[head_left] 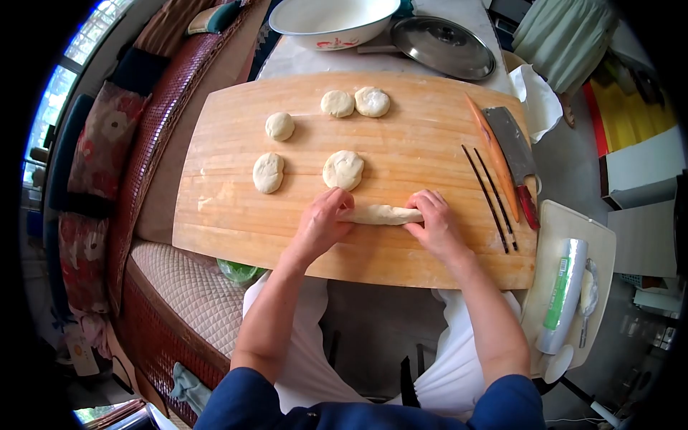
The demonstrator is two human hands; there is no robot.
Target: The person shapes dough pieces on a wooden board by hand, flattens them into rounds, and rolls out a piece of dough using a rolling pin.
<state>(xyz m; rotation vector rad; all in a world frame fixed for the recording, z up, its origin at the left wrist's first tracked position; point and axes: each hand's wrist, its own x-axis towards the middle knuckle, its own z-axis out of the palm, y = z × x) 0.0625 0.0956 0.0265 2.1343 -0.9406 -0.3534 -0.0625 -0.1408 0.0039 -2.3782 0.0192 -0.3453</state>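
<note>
A rolled-up length of dough (383, 214) lies crosswise near the front of the wooden board (236, 222). My left hand (326, 217) has its fingers closed around the roll's left end. At the right end, my right hand (433, 221) pinches the dough between thumb and fingers. Just beyond the left hand sits a flattened dough round (343, 170). Farther left are an oval dough piece (269, 173) and a smaller dough ball (279, 127). Two more pieces, a left dough round (337, 104) and a floury dough round (373, 102), touch each other near the back.
On the board's right lie dark chopsticks (494, 197), a tapered rolling pin (494, 154) and a cleaver (512, 147). Behind the board are an enamel basin (333, 25) and a lidded pan (444, 46). A tray (598, 265) at right holds a plastic-wrap roll (562, 297).
</note>
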